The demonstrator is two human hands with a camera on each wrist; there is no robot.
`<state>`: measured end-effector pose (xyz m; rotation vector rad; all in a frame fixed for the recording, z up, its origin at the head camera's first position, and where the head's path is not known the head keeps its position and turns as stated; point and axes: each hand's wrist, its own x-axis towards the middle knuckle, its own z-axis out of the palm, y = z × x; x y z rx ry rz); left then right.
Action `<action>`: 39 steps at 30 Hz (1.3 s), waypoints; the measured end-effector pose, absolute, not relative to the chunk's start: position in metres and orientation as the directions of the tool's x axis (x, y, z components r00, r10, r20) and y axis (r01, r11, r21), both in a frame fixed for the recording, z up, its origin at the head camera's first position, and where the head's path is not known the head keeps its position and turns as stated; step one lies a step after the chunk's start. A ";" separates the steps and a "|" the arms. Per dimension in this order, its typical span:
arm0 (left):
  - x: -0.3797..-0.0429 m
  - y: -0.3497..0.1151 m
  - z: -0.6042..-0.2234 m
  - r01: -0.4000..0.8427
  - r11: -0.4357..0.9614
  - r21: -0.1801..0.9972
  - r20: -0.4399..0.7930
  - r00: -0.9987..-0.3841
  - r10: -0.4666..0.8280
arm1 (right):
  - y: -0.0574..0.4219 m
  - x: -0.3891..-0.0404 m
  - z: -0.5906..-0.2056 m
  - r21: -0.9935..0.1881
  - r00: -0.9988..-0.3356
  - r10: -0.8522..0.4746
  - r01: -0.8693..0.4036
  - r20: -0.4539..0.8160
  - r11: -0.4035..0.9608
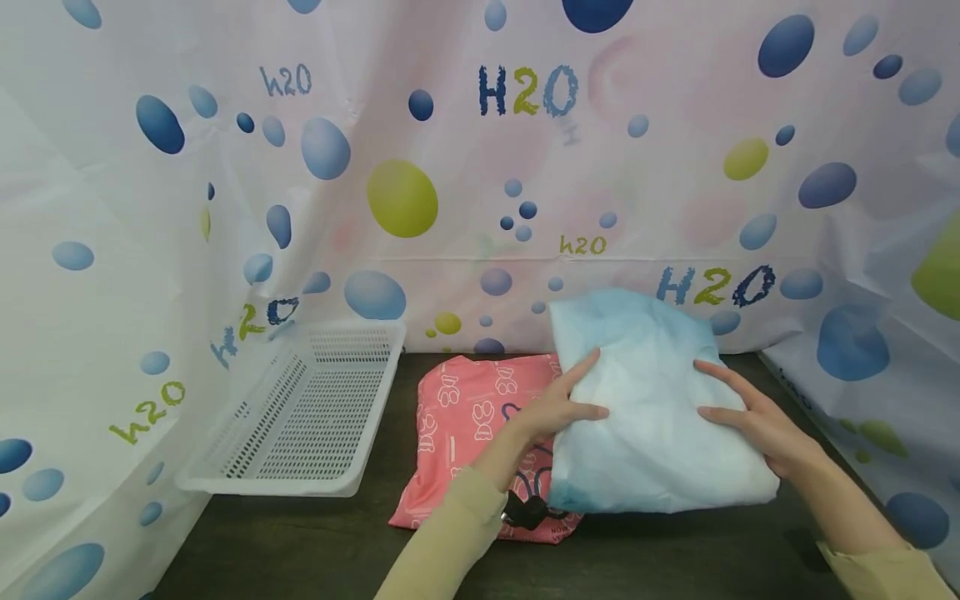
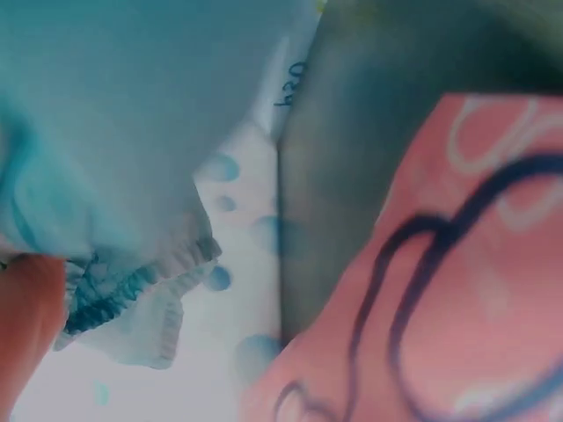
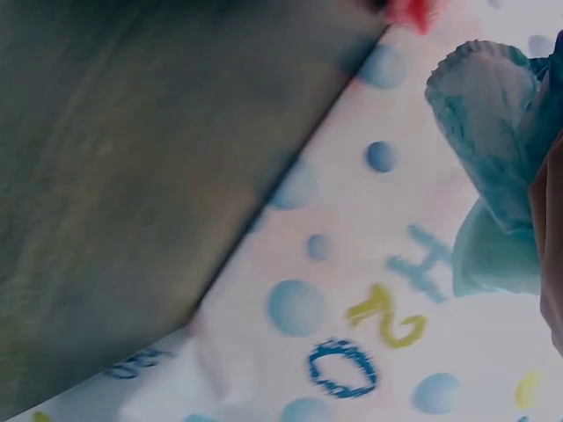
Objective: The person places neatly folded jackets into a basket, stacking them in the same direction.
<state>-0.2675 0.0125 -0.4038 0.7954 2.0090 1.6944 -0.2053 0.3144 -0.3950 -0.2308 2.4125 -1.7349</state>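
Note:
A folded, pale blue and white tie-dyed garment (image 1: 652, 417) is held up between my two hands, above the right part of the dark table. My left hand (image 1: 555, 407) grips its left side, thumb and forefinger on the front face and the other fingers hidden behind. On the opposite side, my right hand (image 1: 761, 425) holds it the same way. Gathered, ruffled edges of the garment (image 2: 132, 294) hang at its far side in the left wrist view. Partly behind it lies a flat pink fabric piece (image 1: 457, 417) with white rabbit outlines and dark blue lines.
A white perforated plastic basket (image 1: 363, 442) stands at the left, tilted against the backdrop. The dark table (image 1: 300, 550) is bounded at the back and sides by a white sheet (image 1: 465, 50) printed with blue and green drops. A black strap (image 1: 525, 510) is on the left wrist.

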 end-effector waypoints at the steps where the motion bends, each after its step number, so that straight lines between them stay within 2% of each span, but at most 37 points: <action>1: -0.267 0.007 -0.401 0.157 0.086 0.984 0.063 -0.754 0.654 | 0.310 -0.205 -0.392 -0.948 -0.976 -0.217 -0.036 -0.035 0.317; 6: -0.265 -0.020 -0.388 0.066 -0.035 0.997 0.071 -0.689 0.721 | 0.288 -0.204 -0.381 -0.946 -0.978 -0.208 -0.042 -0.027 0.322; 10: -0.266 -0.039 -0.382 0.095 -0.028 0.995 0.084 -0.667 0.741 | 0.271 -0.205 -0.374 -0.951 -0.977 -0.213 -0.045 -0.022 0.306; 16: -0.268 -0.069 -0.371 0.129 0.011 0.992 0.080 -0.675 0.733 | 0.247 -0.210 -0.366 -0.963 -0.974 -0.228 -0.053 -0.009 0.264; 26: -0.275 -0.136 -0.359 0.269 0.115 0.956 0.106 -0.684 0.722 | 0.187 -0.229 -0.362 -0.989 -0.967 -0.255 -0.036 -0.001 0.140; 35: -0.278 -0.203 -0.352 0.290 0.237 0.927 0.068 -0.752 0.655 | 0.119 -0.249 -0.370 -0.999 -0.957 -0.290 -0.031 0.020 0.035; 39: -0.278 -0.233 -0.348 0.252 0.263 0.931 0.037 -0.784 0.620 | 0.088 -0.256 -0.374 -0.998 -0.955 -0.295 -0.048 0.034 0.037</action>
